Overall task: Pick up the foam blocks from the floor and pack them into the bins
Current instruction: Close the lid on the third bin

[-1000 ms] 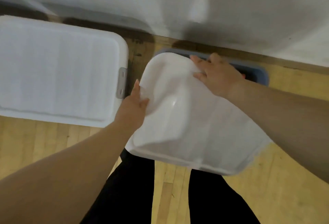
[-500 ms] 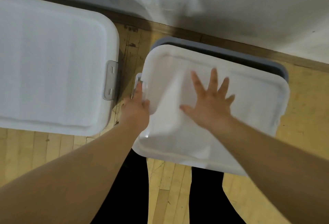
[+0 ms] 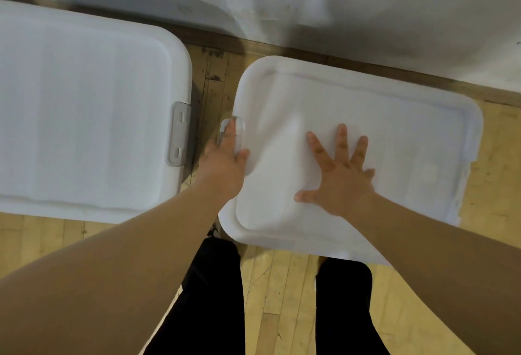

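No foam blocks are in view. A white lid [image 3: 394,135] lies flat over the right bin and hides the bin beneath it. My right hand [image 3: 338,174] presses down on the lid's middle, palm flat and fingers spread. My left hand [image 3: 225,163] is at the lid's left edge. Its thumb lies on top of the lid and its fingers hold the grey latch [image 3: 238,129] there. A second bin to the left carries a closed white lid [image 3: 84,115] with a grey latch [image 3: 179,137] on its right side.
Both bins stand on a wooden floor [image 3: 279,298] against a white wall [image 3: 366,11] with a dark baseboard. A narrow strip of floor separates the bins. My legs in black trousers [image 3: 214,298] stand just in front of the right bin.
The lid went from tilted to flat and now covers the whole grey bin rim. My right hand moved from the lid's far edge to its middle. My left hand stayed at the left edge.
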A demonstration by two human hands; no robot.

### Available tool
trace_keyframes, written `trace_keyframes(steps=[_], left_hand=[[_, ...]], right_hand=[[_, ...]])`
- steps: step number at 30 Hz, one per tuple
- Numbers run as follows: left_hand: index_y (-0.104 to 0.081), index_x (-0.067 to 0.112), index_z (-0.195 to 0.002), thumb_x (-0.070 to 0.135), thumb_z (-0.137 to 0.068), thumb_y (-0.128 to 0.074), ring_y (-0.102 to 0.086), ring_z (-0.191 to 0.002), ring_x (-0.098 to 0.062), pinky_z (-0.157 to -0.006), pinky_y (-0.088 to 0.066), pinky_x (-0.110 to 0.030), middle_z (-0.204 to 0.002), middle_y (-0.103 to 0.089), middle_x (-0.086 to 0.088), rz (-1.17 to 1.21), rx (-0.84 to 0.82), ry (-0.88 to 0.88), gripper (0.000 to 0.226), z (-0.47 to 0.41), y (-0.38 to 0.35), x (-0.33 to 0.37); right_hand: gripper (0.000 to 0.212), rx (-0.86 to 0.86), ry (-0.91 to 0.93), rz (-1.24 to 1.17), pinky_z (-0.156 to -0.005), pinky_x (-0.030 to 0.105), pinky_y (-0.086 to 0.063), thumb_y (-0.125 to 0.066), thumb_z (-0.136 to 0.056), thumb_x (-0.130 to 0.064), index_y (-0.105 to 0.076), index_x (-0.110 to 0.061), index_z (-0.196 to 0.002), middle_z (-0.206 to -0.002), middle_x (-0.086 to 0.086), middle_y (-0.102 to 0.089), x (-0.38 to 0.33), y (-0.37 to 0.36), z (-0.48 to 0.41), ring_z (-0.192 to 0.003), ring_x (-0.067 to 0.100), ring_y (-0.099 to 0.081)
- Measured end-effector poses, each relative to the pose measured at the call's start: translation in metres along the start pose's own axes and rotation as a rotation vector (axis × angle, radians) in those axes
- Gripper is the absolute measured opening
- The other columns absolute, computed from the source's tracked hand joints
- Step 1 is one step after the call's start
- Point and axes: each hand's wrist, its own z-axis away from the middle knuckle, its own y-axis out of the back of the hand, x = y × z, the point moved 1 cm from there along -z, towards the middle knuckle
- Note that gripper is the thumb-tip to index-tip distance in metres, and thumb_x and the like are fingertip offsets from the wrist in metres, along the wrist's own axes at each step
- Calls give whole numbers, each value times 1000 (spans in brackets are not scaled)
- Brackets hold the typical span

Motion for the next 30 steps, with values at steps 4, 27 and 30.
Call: trace_keyframes(steps=[4,27,30], left_hand=[[14,67,-144,55,-103,-44,-35,-143,-35,-113,-40,-60,-163,-17,2,50,-20,10,73,-4,5,-1],[27,75,-135,38,-102,-58,-31,-151,-30,-115,-37,-57,-170,-5,10,-55,-103,-134,98,40,2,-17],[32,68,-139,52,-98,-58,-18,-155,-35,-118,-29,-56,-171,5,2,-247,-83,-93,100,40,8,-16]], right_hand=[[129,-21,-4,-25,-112,79,-14,-70,-71,-79,39,-60,-139,-148,-3,57,-4,3,-3,-142,45,41],[131,-27,-2,-73,-111,81,-8,-74,-71,-74,38,-62,-137,-142,-5,62,-2,-2,-11,-138,42,47],[131,-14,2,-57,-110,81,-9,-72,-72,-75,40,-60,-137,-144,-3,61,-3,-3,-11,-138,45,45]])
